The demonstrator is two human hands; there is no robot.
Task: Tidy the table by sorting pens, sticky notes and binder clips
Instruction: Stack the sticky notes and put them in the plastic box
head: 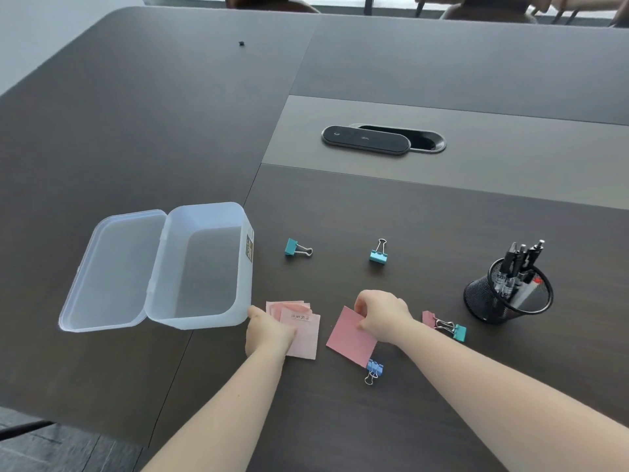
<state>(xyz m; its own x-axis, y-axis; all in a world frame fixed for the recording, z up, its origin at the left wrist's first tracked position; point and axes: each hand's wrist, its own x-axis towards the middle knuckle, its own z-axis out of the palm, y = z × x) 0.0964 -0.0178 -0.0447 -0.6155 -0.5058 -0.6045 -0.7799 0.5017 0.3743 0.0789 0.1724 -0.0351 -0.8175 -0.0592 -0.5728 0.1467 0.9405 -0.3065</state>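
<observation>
Right hand (383,316) is pinching the upper corner of a darker pink sticky note (350,337) between thumb and fingers, the note lying flat or nearly so on the dark table (442,386). Left hand (269,330) is pressing down on a loose stack of pale pink sticky notes (303,330), fingers closed over its left edge, one note showing handwriting. A blue binder clip (373,369) is sitting at the dark note's lower corner, touching or clipped, cannot tell. Teal clip (296,248) and light blue clip (378,253) are lying apart farther up the table. Right of the right wrist, a pink clip (429,318) and a teal clip (459,332) are lying with handles tangled. Translucent plastic box (200,264) is standing open just left of the pale stack, lid (115,267) hinged back. Black mesh cup (500,298) at right is holding pens (520,264). A cable port (384,139) is sitting beyond, mid-table.
</observation>
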